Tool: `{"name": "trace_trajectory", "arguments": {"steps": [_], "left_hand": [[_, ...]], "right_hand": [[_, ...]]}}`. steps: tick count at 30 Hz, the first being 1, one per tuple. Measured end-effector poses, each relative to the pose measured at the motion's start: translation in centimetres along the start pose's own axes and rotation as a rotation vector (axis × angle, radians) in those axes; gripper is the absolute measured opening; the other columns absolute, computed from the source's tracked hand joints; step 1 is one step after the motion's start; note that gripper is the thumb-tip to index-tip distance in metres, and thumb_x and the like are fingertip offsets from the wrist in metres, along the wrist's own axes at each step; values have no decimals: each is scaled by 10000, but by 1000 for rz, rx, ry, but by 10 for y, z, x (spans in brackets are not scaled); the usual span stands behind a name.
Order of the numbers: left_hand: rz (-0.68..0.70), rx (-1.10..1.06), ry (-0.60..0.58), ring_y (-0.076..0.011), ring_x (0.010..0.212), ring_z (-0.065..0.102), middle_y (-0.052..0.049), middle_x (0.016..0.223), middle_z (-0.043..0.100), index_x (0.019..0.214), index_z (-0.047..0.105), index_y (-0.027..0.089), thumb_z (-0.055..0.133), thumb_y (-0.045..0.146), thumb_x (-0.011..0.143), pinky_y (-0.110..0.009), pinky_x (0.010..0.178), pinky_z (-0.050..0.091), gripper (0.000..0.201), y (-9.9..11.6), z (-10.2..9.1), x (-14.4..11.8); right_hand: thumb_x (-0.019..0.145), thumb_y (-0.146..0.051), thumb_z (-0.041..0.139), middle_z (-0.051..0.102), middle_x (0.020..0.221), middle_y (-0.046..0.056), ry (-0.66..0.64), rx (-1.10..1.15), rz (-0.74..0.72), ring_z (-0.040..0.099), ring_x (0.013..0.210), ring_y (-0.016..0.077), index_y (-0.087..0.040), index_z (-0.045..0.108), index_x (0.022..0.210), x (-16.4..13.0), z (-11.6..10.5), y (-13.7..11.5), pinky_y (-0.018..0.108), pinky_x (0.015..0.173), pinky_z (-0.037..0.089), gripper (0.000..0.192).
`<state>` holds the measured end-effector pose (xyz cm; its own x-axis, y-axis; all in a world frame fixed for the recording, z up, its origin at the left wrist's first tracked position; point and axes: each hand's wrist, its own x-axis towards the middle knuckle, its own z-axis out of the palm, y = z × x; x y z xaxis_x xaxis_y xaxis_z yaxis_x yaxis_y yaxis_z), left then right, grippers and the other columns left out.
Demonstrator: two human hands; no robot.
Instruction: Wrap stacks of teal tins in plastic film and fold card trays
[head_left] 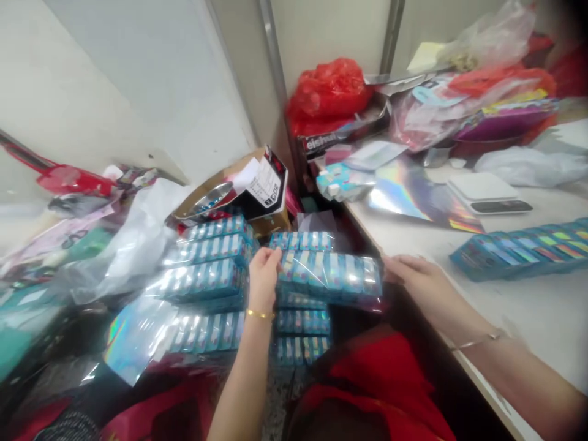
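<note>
A row of small blue boxes [331,275] in clear film is held up between the 2 hands. Its left end is pinched by the left hand [264,269], the fingers curled in and the thumb pressed against them. The right hand [416,275] is placed at the other end with its fingers drawn close together; because of blur, it cannot be told whether the film is gripped there. A yellow bracelet [260,315] is worn on the left wrist and a thin bangle [480,342] on the right. Stacks of similar boxes [202,278] are seen to the left of the left hand, with a shiny sheet [142,334] nearer the body and a cardboard box [248,211] just beyond. More packs [303,334] are piled below the held row. To the right of the right hand, another blue row [523,248] is laid on the white table [427,239]. Farther beyond that hand, a small scale [487,190] and a rainbow sheet [408,193] are set, and a red bag [331,92] is seen past them to the left.
</note>
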<state>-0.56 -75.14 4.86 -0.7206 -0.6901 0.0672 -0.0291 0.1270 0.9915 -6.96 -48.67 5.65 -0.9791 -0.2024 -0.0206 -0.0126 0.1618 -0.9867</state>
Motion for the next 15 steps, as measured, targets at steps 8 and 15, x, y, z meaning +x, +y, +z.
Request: {"name": "trace_trajectory", "arguments": {"steps": [8, 15], "left_hand": [[105, 138, 91, -75, 473, 424, 58, 489, 453, 612, 480, 173, 591, 309, 736, -197, 500, 345, 215, 29, -14, 112], [66, 385, 142, -114, 567, 507, 17, 534, 534, 594, 536, 161, 604, 271, 703, -234, 591, 403, 170, -6, -7, 164]], "right_hand": [[729, -476, 677, 540, 546, -5, -59, 70, -45, 457, 555, 99, -167, 563, 532, 93, 60, -48, 238, 565, 372, 383], [772, -341, 650, 554, 502, -11, 42, -59, 74, 503, 533, 118, -167, 554, 513, 144, 99, -15, 246, 575, 384, 326]]}}
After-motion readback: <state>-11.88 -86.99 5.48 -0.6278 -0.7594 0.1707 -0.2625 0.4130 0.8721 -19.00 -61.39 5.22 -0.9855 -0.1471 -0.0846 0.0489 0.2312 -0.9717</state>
